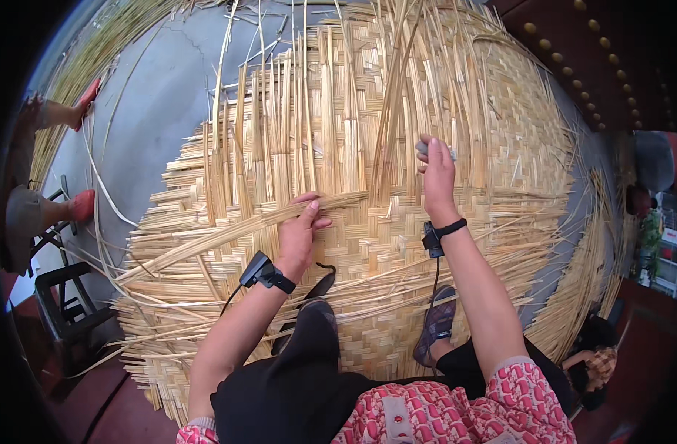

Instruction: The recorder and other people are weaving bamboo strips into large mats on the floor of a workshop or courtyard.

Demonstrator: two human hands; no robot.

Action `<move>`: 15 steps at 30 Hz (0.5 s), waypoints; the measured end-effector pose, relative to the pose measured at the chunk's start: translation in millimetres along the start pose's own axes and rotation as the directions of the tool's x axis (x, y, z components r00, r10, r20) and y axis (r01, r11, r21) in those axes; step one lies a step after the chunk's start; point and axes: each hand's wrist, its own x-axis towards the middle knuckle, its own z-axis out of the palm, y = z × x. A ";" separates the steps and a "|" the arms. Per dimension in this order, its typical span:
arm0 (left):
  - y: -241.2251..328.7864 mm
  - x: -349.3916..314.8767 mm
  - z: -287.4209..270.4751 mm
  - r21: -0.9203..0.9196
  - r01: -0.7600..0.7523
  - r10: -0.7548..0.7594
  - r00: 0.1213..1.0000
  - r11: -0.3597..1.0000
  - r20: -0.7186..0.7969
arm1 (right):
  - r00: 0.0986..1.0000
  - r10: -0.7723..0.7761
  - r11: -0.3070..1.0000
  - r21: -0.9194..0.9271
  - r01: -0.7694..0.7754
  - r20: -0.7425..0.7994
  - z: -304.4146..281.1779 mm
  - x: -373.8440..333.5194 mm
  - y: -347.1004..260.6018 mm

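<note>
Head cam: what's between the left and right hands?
In the head view: one end of the strip bundle touched by the left hand, then lengthwise strips nearer the right hand, with woven mat beneath.

Grey floor (pixel 155 111), probably concrete, under woven mat (pixel 375 255), loose strips (pixel 584 259).

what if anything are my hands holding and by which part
Left hand: pale strips, toward their right end. Right hand: a small grey object, its gripped part unclear.
</note>
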 end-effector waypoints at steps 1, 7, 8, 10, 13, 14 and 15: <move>1.3 -3.5 1.8 -0.004 -0.023 0.024 0.999 1.000 0.038 | 1.000 0.003 1.000 0.018 -0.003 0.012 7.6 -10.8 -2.9; 47.6 8.8 -29.6 0.640 -0.758 0.404 0.628 0.125 0.665 | 0.695 -0.019 0.647 -0.521 0.557 0.718 29.7 -55.2 -14.5; 67.0 21.2 -35.1 0.647 -0.755 0.458 0.540 -0.108 0.707 | 0.692 -0.020 0.655 -0.514 0.554 0.721 33.0 -52.6 -10.5; 94.1 45.3 -26.7 0.823 -0.543 0.368 0.809 0.168 0.458 | 0.594 -0.067 0.728 -0.368 0.579 0.802 22.3 -33.6 0.9; 86.9 82.2 -27.0 0.831 -0.543 0.310 0.815 0.118 0.489 | 0.558 -0.141 0.736 -0.290 0.612 0.818 23.2 -35.6 -5.4; 82.3 88.5 -30.1 0.829 -0.556 0.269 0.791 -0.059 0.549 | 0.532 -0.125 0.730 -0.285 0.621 0.838 26.3 -39.1 -9.9; 80.0 88.4 -8.8 0.877 -0.364 0.120 0.931 0.314 0.344 | 0.539 -0.105 0.724 -0.307 0.618 0.836 19.5 -38.2 -11.3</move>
